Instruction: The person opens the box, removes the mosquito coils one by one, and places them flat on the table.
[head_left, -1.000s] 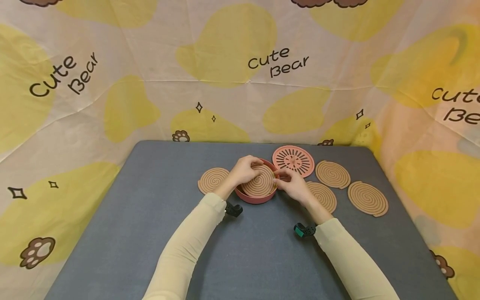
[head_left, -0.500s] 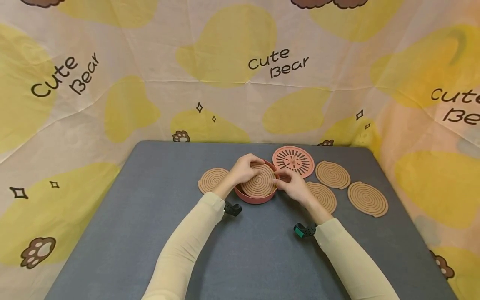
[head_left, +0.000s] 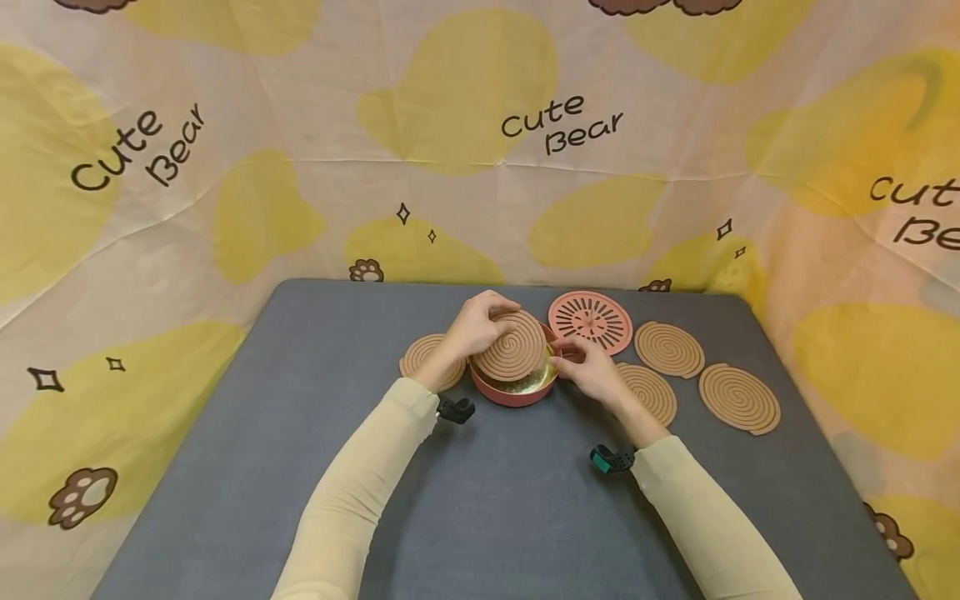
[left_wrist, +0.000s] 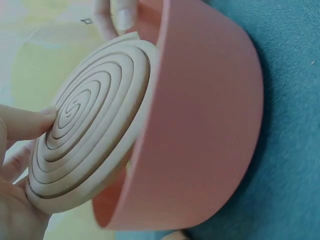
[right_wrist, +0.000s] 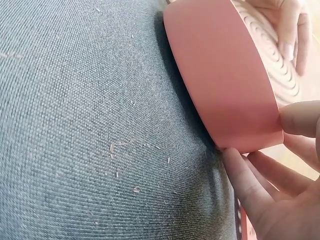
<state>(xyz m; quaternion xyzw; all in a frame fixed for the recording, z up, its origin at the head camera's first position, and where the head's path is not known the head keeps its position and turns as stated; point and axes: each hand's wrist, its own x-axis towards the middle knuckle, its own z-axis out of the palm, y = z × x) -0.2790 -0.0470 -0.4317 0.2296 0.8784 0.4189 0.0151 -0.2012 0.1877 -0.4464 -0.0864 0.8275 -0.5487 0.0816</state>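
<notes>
In the head view my left hand (head_left: 474, 327) pinches a tan mosquito coil (head_left: 513, 348) near its left side, thumb on the spiral face. The coil is tilted over a round pink tin (head_left: 510, 399), whose gold-coloured inside shows below it. From the left wrist view, the coil (left_wrist: 95, 120) slants, its far side partly behind the tin's wall (left_wrist: 205, 120). My right hand (head_left: 590, 371) holds the tin's right rim. Close up in the right wrist view, the right thumb (right_wrist: 300, 117) lies at the rim and the other fingers touch the outer wall.
A pink slotted lid (head_left: 590, 323) lies just behind the right hand. Several more coils lie flat on the grey table (head_left: 495, 500): one coil (head_left: 418, 354) beside the left wrist, others such as this coil (head_left: 738, 398) to the right. A patterned cloth (head_left: 450, 125) hangs behind.
The left hand has lifted the coil up and to the left, from lying inside the tin to tilted above it, uncovering the gold inside. The right hand stays at the rim.
</notes>
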